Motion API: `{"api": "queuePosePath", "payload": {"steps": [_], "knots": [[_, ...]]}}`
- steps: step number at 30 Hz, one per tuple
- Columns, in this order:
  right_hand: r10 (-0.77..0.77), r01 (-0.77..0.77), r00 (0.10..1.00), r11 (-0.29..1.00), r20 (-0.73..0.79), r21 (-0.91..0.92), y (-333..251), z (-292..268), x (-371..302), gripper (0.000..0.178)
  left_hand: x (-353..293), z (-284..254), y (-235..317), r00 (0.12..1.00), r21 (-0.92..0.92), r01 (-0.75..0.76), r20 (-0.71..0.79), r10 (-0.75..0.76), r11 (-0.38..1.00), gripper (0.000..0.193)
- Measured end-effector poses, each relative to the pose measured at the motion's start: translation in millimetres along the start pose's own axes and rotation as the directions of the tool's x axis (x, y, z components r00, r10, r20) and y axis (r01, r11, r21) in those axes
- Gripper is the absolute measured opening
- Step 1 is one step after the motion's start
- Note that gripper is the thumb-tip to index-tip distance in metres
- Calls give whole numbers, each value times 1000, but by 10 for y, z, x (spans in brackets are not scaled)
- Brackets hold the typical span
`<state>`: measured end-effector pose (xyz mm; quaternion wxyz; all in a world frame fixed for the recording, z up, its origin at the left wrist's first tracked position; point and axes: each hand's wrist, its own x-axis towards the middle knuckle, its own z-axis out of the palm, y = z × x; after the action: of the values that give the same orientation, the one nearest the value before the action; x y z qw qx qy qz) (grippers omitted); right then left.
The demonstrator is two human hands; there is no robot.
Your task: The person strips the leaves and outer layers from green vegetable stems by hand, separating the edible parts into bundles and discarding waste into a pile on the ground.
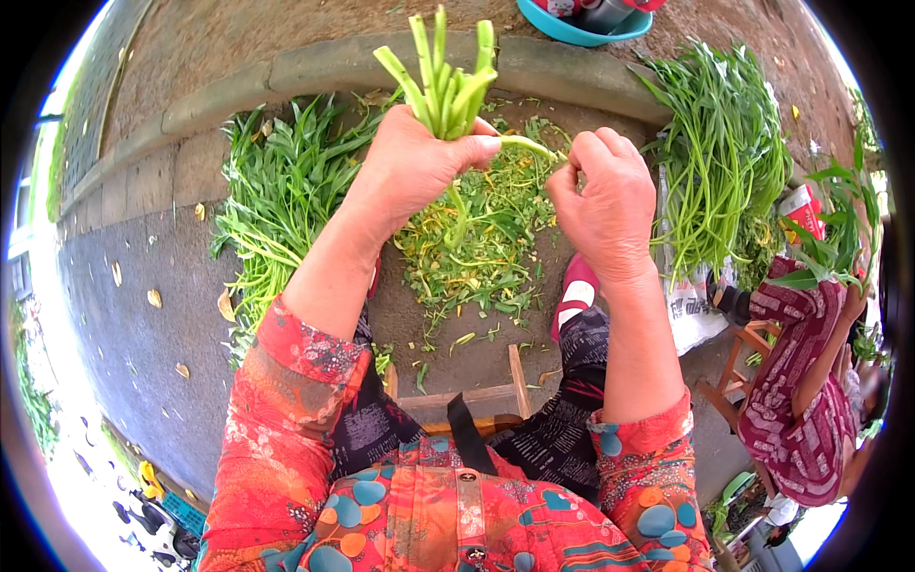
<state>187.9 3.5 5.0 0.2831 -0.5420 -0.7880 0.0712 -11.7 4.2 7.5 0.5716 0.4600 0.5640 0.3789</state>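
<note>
My left hand (410,170) is closed round a bunch of leafy green stems (444,86), their cut ends pointing up and away from me. Between my hands stretches one thin green stem (527,145), coming out by my left thumb. The fingers of my right hand (607,200) are curled into a fist and pinch the far end of that stem. The lower part of the bunch is mostly hidden behind my left hand. Beneath both hands, leaf and stem scraps (477,253) lie scattered on the ground.
Long-leaved greens (286,181) lie heaped at the left, and another pile (720,157) is at the right. A stone kerb (581,76) runs across the far side, with a blue basin (583,33) beyond. At right, a person (801,381) sits holding greens.
</note>
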Motion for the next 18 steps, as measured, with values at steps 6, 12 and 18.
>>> {"api": "queuePosePath", "payload": {"steps": [6, 12, 18], "knots": [[331, -332, 940, 828, 86, 451, 115, -32, 2, 7, 35, -89, 7, 997, -83, 24, -78, -31, 996, 18], [385, -434, 900, 764, 203, 477, 111, -82, 19, 11, 61, -98, -29, 998, -162, 14, -58, -24, 987, 20], [264, -279, 960, 873, 93, 401, 169, 14, -23, 8, 37, -87, 13, 998, -129, 36, -48, -43, 991, 20]]}}
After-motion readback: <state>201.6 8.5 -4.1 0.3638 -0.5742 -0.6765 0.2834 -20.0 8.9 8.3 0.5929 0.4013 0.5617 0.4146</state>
